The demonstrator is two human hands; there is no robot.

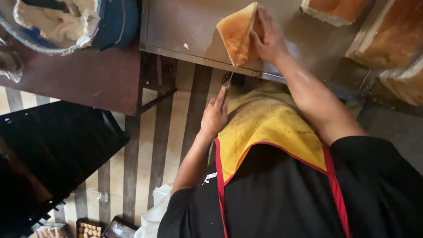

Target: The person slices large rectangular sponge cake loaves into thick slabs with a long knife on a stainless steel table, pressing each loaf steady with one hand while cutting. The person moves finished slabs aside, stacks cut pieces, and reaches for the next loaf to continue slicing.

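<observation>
The bread slab [235, 33] rests on the metal table [185, 31] edge, the right hand [269, 37] pressing fingers together flat on it, the left hand [214, 117] clamped on the knife [235, 59], which should saw lightly along one straight line.

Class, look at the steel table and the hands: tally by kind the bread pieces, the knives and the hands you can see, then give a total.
Golden-brown bread pieces: 4 (cut slab, corner piece, loaves)
Long thin-bladed knife: 1
Hands: 2 (left hand, right hand)
Total: 7
</observation>
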